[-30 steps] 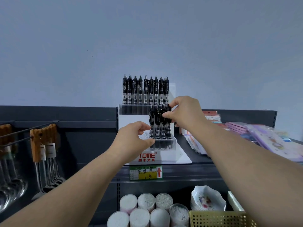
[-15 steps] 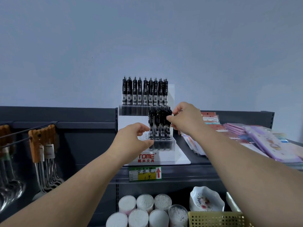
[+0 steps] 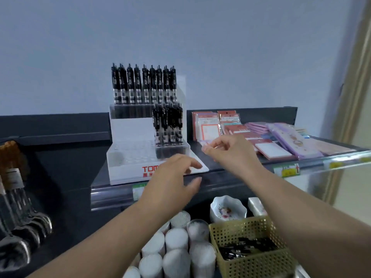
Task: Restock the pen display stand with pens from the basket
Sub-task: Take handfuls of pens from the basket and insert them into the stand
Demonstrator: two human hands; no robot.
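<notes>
Where dark shelf (image 3: 190, 144) meets pale wall (image 3: 200, 47) — the pen stand (image 3: 130, 155) sits

Red letters "TOM" stand on the white front of the pen display stand (image 3: 128, 173), mid-frame; the left hand (image 3: 172, 177) covers the rest. Right of it, a red packet (image 3: 228, 117) reads "VERSITY". The shelf price label (image 3: 289, 170) is too blurred to read.

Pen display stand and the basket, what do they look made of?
Pen display stand: probably clear acrylic or hard plastic, glossy; its tiers are see-through. Basket: likely moulded plastic, tan-gold, matte; walls show a regular grid of holes.
</notes>
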